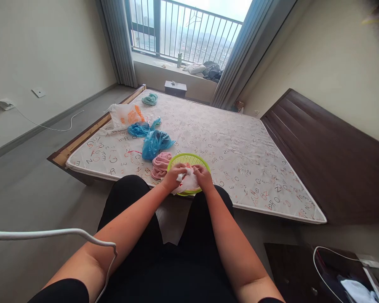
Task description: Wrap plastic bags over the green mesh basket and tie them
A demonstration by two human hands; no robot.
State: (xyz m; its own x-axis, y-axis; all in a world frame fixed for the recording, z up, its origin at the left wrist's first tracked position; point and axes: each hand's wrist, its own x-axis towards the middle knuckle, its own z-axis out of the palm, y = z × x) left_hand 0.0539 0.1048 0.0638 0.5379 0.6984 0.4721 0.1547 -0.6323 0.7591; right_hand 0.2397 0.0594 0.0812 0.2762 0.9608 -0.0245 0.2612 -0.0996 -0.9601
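Observation:
Close to my knees, a thin white plastic bag [190,182] with a little red on it is pinched between both hands. My left hand [175,176] closes its fingers on the bag's left part, and my right hand [202,176] grips the upper right part. Beneath them sits a lime-green mesh basket [189,156], its front partly hidden by the bag and hands. Something pinkish shows inside it, too small to make out. A bundled pink cloth [161,165] lies just left of the basket on the mattress [240,168].
Blue plastic bags [156,144], a white bag with orange print [126,115] and a teal cloth [150,99] lie along the mattress's left side. A dark headboard [318,155] stands at right. A white cable [66,232] crosses near my left arm.

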